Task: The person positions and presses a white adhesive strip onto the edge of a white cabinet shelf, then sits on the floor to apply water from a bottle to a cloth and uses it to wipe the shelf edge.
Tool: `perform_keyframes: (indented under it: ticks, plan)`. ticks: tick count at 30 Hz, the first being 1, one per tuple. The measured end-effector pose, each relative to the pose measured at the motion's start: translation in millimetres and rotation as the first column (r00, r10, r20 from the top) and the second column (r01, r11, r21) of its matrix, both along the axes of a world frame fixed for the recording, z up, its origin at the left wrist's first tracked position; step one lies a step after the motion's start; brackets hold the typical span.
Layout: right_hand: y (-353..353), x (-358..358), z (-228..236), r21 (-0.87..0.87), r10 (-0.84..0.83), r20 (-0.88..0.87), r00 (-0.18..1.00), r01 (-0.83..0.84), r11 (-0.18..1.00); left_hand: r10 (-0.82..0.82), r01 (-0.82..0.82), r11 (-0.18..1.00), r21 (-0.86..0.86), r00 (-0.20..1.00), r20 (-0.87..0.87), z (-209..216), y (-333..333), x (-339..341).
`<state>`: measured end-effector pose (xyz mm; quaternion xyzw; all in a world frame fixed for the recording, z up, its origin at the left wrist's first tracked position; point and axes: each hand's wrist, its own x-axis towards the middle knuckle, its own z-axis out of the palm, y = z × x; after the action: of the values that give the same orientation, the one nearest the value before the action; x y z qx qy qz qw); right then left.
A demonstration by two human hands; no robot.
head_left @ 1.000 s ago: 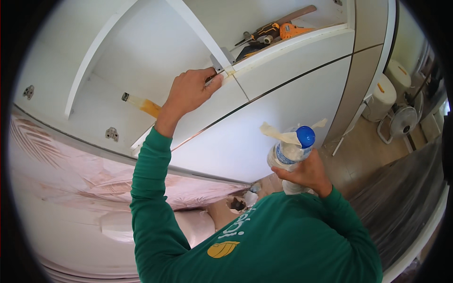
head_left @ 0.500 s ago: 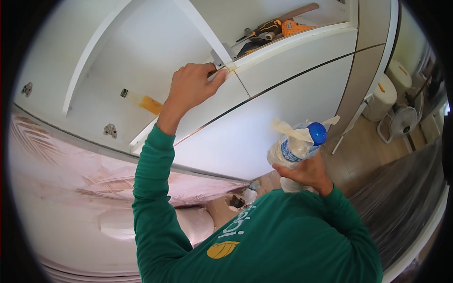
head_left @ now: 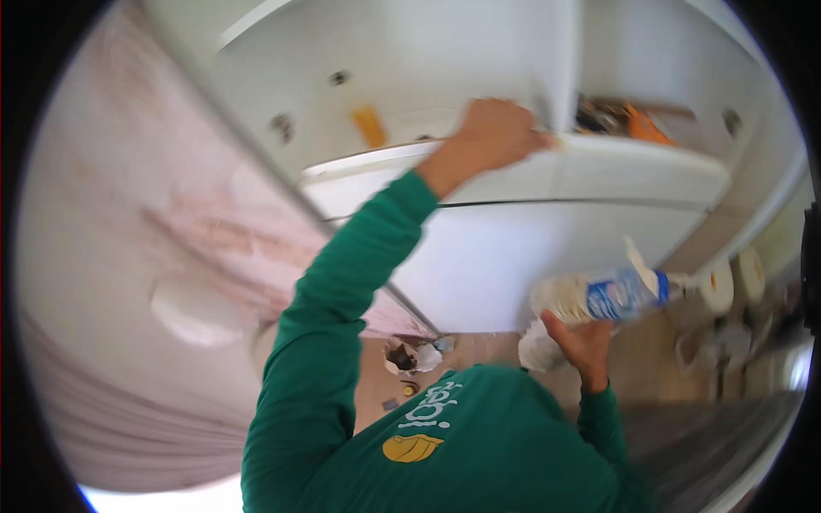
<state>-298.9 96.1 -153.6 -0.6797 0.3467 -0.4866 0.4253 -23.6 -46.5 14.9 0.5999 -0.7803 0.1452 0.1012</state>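
My right hand (head_left: 588,344) is wrapped round a clear plastic bottle (head_left: 556,296) with a blue cap, tilted nearly on its side with the cap to the right. Pale strips of what looks like tape (head_left: 638,262) stick out by the bottle's neck. At the top front edge of a white cabinet (head_left: 505,252), my left hand (head_left: 499,135) has its fingers curled against the rim, close to a yellowish patch (head_left: 559,143) at the panel joint. Blur and the hand itself hide what its fingertips hold, if anything.
Inside the cabinet lie a container with yellow contents (head_left: 369,126) and, past a divider, orange and black tools (head_left: 646,125). Metal hinges (head_left: 282,126) show at the left. Below, a white bag (head_left: 539,348) and small debris (head_left: 410,355) lie on the floor. A fan (head_left: 723,346) stands at right.
The view has swung round, so the cabinet now runs almost level across it. The bottle has tipped from upright toward its side. My left hand remains at the cabinet rim, its fingers more curled.
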Motion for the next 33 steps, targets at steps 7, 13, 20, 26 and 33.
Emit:
perform_keyframes:
  ticks: [7,13,20,26,33]
  plan:
    - [8,-5,-26,-0.049,-0.054,0.081,0.995,0.058,0.997,0.021,-0.034,0.972,-0.233,0.998,-0.058,-5,99,97]
    - [6,1,-41,0.009,-0.051,0.048,0.998,0.050,0.999,0.222,-0.221,0.967,-0.128,0.975,-0.014,-8,181,219]
    - [23,17,-26,0.013,-0.019,0.074,0.997,0.018,1.000,0.182,-0.154,0.980,-0.125,0.949,0.257,7,183,242]
    - [20,22,-11,-0.049,0.085,0.001,0.996,-0.085,0.995,0.161,-0.170,0.985,0.034,0.969,0.188,25,168,256]
    - [20,5,-29,0.015,-0.025,0.068,0.997,0.024,1.000,0.522,-0.492,0.824,-0.280,0.852,0.042,7,190,199]
